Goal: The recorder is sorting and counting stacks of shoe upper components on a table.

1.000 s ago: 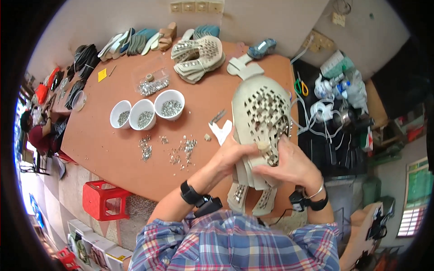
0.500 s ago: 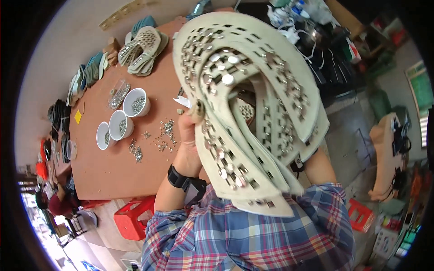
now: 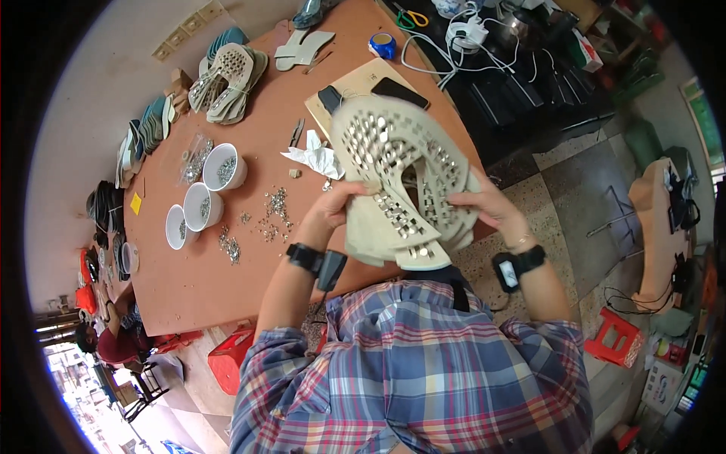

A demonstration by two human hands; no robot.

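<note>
Cream stack of perforated pieces [image 3: 384,160], shiny metal-looking studs seen among the square holes of the top piece; held just to the right of the crumpled white tissue [image 3: 318,157] and nearer the body. Lower ends of the layers uneven, slightly fanned. Left side of the stack pinched by the left hand [image 3: 336,204], thumb laid over the upper face; right side pinched likewise by the right hand [image 3: 495,204]. Fingers beneath mostly hidden; whether any weight is taken by the brown table [image 3: 204,295] cannot be told.

Other places noted from the tissue. Three white cups [image 3: 218,208], metal bits inside: well to the left. Loose metal bits [image 3: 278,204]: left and nearer the body. Tan block [image 3: 294,174]: just beside, lower left. Slim metal tool [image 3: 296,133]: just beyond. Dark phone [image 3: 399,93]: beyond and right, on a pale board [image 3: 359,78].

Step in hand judged to be handling of the stack as one bundle; no separate stud is seen gripped. For the next move, an even two-sided pinch seems called for, lest layers be let slip.
</note>
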